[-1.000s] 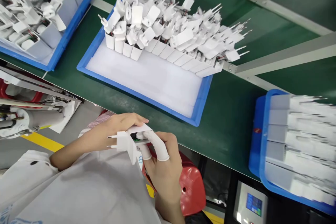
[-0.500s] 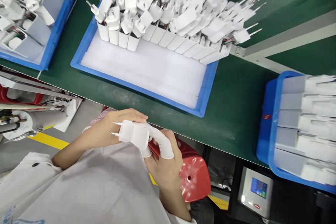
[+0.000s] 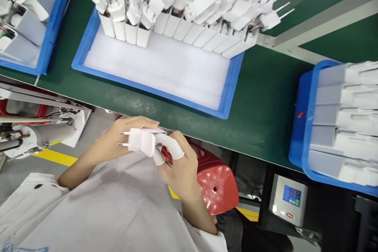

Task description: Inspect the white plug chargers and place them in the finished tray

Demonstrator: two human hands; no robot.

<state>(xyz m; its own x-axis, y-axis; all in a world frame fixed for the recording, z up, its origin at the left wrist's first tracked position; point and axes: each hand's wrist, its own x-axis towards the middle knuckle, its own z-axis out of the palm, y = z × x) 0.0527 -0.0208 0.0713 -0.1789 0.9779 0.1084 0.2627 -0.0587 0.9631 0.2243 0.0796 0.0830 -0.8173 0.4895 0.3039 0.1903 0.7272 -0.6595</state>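
Right hand: fingers hold adapter, plug toward 9 o'clock. Left hand flanks it, grip hidden. Apparently assembly; next calls for even pressure.

Bright, even light, glare spots on red stool, slight blur toward right edge

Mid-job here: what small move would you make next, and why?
I'd probably tilt the white plug adapter slightly: the right hand, wearing white finger cots, hides part of its edge, so I can't tell whether it's fully closed. The left hand is also on it and could steady the turn.
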